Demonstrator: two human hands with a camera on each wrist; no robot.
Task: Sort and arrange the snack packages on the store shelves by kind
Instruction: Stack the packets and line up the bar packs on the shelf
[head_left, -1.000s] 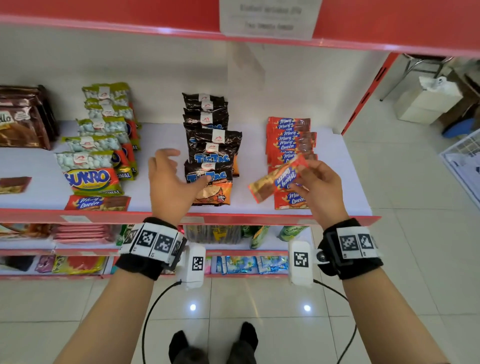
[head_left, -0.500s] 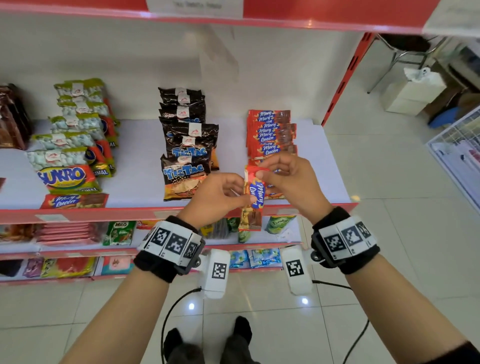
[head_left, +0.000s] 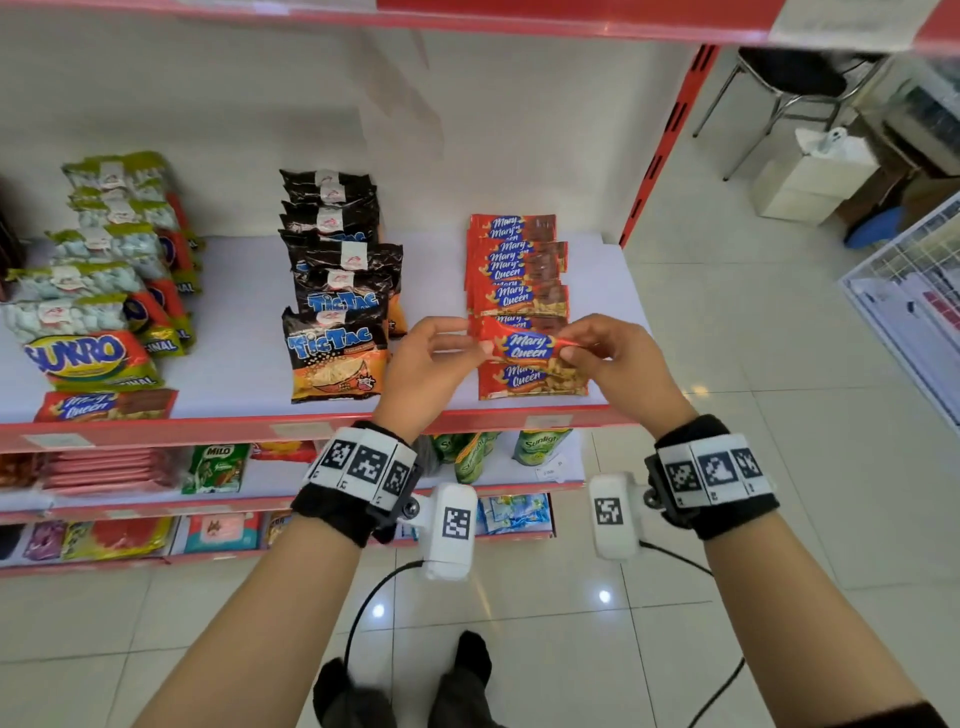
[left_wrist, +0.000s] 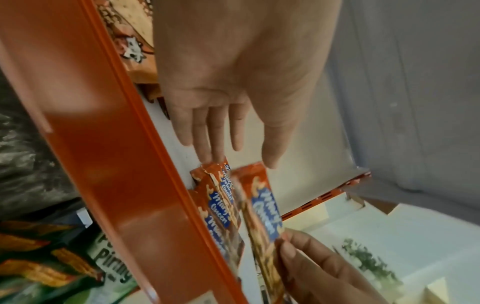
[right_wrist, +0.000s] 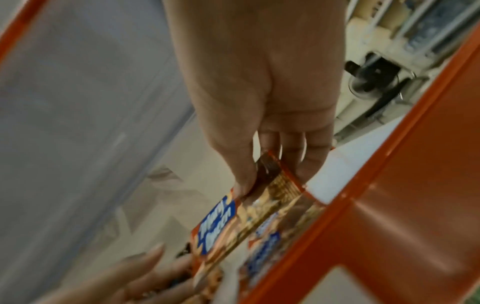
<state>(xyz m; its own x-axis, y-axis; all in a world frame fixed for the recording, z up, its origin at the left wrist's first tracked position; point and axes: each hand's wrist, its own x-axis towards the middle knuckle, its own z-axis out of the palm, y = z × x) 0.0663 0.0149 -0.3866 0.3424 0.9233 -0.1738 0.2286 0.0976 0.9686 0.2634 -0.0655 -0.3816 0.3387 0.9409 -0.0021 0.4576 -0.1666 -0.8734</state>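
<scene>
A red Mary Queen packet (head_left: 524, 345) is held level just above the front of the Mary Queen row (head_left: 514, 270) at the right of the white shelf (head_left: 234, 312). My right hand (head_left: 569, 351) pinches its right end between thumb and fingers; the right wrist view shows that pinch (right_wrist: 275, 176) on the packet (right_wrist: 221, 226). My left hand (head_left: 478, 343) is at the left end. In the left wrist view its fingers (left_wrist: 207, 144) lie straight, the thumb tip beside the packet's (left_wrist: 262, 207) corner. Another Mary Queen packet (head_left: 104, 405) lies alone at the front left.
A row of black Tic Tac bags (head_left: 337, 353) fills the shelf's middle and Sukro bags (head_left: 93, 358) the left. The red shelf lip (head_left: 208, 428) runs under my wrists. Lower shelves carry Milo (head_left: 215, 467) and green pouches (head_left: 540, 447). A chair (head_left: 789, 78) stands on the right.
The packet went from tilted in my right hand alone, to upright between both hands, to level over the Mary Queen row. My left hand's fingers have straightened at its end.
</scene>
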